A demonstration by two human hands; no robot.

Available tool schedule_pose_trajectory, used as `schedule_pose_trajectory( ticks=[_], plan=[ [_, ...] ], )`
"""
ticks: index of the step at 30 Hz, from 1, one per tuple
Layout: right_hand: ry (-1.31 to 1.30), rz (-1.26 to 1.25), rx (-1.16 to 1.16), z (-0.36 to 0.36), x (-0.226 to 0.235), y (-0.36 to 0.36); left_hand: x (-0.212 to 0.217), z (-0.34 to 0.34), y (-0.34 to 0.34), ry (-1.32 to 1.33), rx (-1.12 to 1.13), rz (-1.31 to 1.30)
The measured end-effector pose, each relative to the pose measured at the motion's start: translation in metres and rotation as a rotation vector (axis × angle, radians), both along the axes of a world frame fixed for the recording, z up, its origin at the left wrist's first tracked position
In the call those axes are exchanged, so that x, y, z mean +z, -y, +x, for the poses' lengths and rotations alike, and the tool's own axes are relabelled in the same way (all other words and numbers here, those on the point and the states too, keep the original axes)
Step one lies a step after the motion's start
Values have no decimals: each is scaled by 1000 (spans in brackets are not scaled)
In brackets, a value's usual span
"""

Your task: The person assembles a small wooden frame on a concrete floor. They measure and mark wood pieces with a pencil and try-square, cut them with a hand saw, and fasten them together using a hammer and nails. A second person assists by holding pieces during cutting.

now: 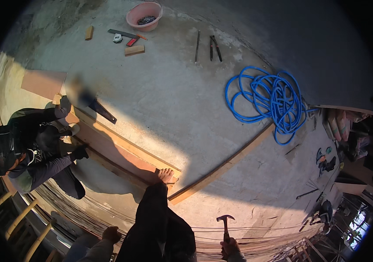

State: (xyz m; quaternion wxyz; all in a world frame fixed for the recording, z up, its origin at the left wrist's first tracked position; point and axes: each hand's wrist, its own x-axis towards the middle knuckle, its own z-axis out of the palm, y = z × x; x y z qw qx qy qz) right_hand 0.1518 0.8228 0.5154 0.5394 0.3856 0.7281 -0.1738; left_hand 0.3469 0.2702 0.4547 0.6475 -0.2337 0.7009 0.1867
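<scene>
My right hand (230, 248) is closed around the handle of a claw hammer (225, 220), its head up. My left hand (112, 234) looks closed beside my dark-trousered leg (153, 218); whatever its fingers hold, if anything, is hidden. A bare foot (166, 174) at the end of that leg presses on the near end of a long timber strip (127, 142). A second strip (112, 167) runs alongside it, with a reddish panel (103, 142) between them. From the foot's end, another timber (223, 163) slants away to the right.
At left a crouching co-worker (33, 148) puts a gloved hand (79, 153) by the strips. A blue hose (278, 102) lies coiled right. Farther off are pincers (215, 48), a tape measure (117, 38) and a pink basin (133, 17) of nails. Thin strips (256, 231) lie near me.
</scene>
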Motion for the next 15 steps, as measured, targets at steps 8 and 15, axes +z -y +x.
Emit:
schedule_pose_trajectory(
  ticks=[8, 15],
  plan=[
    [367, -107, 625, -40, 96, -106, 74, -35, -65, -298, 631, -254],
    [309, -434, 1091, -276, 61, -82, 80, -147, -171, -390, 1120, -347]
  ],
)
